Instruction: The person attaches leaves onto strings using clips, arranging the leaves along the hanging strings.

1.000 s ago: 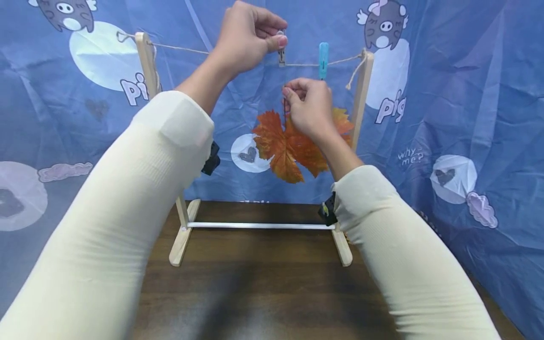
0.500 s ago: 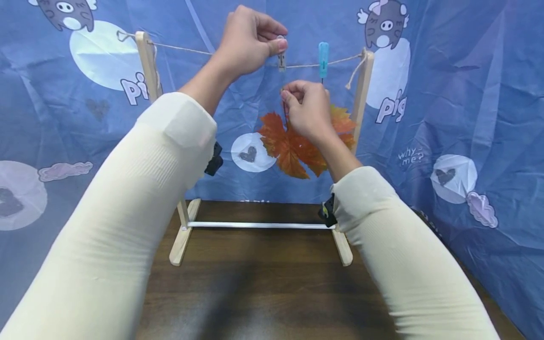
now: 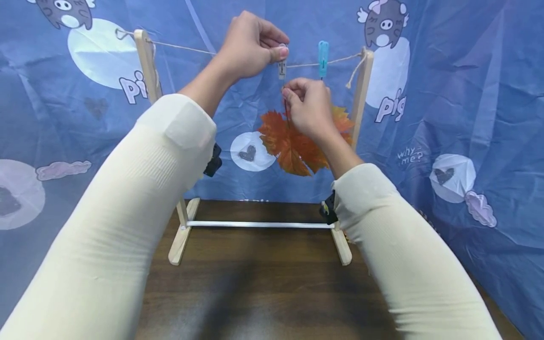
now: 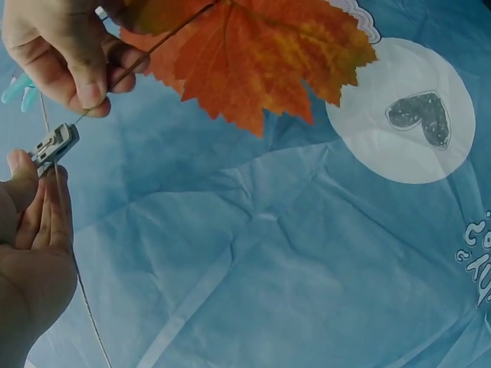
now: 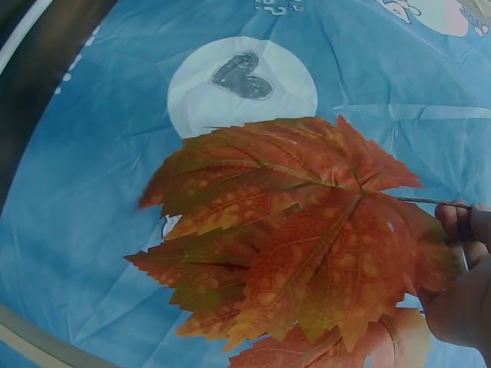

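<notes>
In the head view my left hand pinches a pale grey clothespin at the twine line. Just below it, my right hand holds the thin stem of an orange-red artificial maple leaf between thumb and fingers, the leaf hanging down. The left wrist view has the stem with its tip close to the clothespin's mouth; whether it sits inside cannot be told. A blue clothespin stands on the line to the right, with another leaf below it, partly hidden by my right hand.
A wooden frame carries the line between a left post and a right post. A white rod joins their feet on the dark wooden table. Blue printed cloth surrounds the back and sides.
My left hand and the grey clothespin have come down slightly toward the stem. The held leaf has shifted a little to the right; my right hand stays almost in place.
</notes>
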`<state>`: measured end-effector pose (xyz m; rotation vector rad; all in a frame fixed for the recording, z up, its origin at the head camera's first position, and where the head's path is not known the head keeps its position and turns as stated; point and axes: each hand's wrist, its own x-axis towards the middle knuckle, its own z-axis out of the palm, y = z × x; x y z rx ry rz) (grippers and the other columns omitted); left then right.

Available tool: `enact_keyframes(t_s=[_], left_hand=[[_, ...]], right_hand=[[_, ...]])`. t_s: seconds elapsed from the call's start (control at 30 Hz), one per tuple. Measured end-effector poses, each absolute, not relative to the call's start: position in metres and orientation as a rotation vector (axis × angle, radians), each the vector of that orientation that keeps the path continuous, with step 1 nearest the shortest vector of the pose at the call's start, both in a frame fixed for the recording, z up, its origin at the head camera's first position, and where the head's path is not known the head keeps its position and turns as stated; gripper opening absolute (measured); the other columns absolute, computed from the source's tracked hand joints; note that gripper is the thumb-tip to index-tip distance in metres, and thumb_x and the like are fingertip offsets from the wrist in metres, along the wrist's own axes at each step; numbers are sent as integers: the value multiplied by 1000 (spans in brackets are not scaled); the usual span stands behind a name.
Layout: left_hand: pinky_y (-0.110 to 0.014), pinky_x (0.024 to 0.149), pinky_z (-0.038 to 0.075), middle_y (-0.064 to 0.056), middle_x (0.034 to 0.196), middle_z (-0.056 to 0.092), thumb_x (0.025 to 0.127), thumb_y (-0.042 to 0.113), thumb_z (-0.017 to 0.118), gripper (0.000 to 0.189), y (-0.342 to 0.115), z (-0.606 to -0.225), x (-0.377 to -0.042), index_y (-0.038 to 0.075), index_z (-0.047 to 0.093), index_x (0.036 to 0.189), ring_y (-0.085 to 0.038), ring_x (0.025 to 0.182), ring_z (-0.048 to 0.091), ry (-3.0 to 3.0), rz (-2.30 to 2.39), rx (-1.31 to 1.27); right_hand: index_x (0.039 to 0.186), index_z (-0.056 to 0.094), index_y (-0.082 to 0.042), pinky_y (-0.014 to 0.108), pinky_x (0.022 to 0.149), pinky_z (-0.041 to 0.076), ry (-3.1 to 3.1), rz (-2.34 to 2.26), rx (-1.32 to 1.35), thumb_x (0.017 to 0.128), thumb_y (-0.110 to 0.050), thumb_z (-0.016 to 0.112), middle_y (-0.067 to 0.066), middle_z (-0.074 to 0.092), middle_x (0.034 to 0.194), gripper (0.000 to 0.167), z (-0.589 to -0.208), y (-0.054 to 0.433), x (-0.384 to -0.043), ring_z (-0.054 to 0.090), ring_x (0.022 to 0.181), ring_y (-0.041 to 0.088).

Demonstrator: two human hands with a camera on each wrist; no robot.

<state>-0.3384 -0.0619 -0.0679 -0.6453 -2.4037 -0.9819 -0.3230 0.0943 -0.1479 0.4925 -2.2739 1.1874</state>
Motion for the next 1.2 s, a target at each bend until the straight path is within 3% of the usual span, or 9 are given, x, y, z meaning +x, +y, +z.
enact_keyframes(t_s=[0.23, 0.4, 0.6, 0.8, 1.2], left_hand=[[-21, 92, 54, -3, 118, 75, 99, 27, 67, 34, -61, -68, -337, 9, 72, 127, -9, 101, 71, -2400, -955, -664], [-21, 91, 55, -4, 118, 75, 99, 27, 67, 34, -59, -70, -337, 8, 72, 127, -10, 101, 71, -2394, -992, -682], [-22, 91, 55, -4, 118, 75, 100, 28, 66, 35, -59, -71, -337, 9, 71, 128, -10, 101, 71, -2400, -992, -694], [-24, 95, 54, -4, 123, 73, 100, 29, 64, 38, -60, -71, -337, 9, 68, 133, -12, 107, 69, -2442, -998, -692], [-24, 99, 51, -3, 130, 70, 99, 37, 67, 49, -63, -70, -337, 10, 64, 139, -11, 115, 67, -2482, -979, -709]], right_hand=[[110, 71, 4, 24, 75, 56, -2246, 1299, 467, 105, -21, 57, 13, 71, 93, 29, -143, 92, -323, 67, 80, 16], [111, 67, 7, 25, 74, 58, -2238, 1368, 473, 106, -21, 55, 19, 70, 96, 30, -143, 93, -324, 71, 80, 19], [112, 64, 9, 27, 74, 60, -2218, 1486, 479, 106, -20, 53, 13, 66, 90, 32, -144, 94, -325, 72, 81, 24], [113, 62, 11, 30, 77, 60, -2180, 1593, 489, 105, -18, 54, 17, 65, 94, 32, -146, 93, -326, 71, 83, 27], [113, 63, 3, 27, 76, 57, -2254, 1496, 532, 106, -21, 55, 11, 66, 94, 26, -151, 98, -324, 68, 85, 22]])
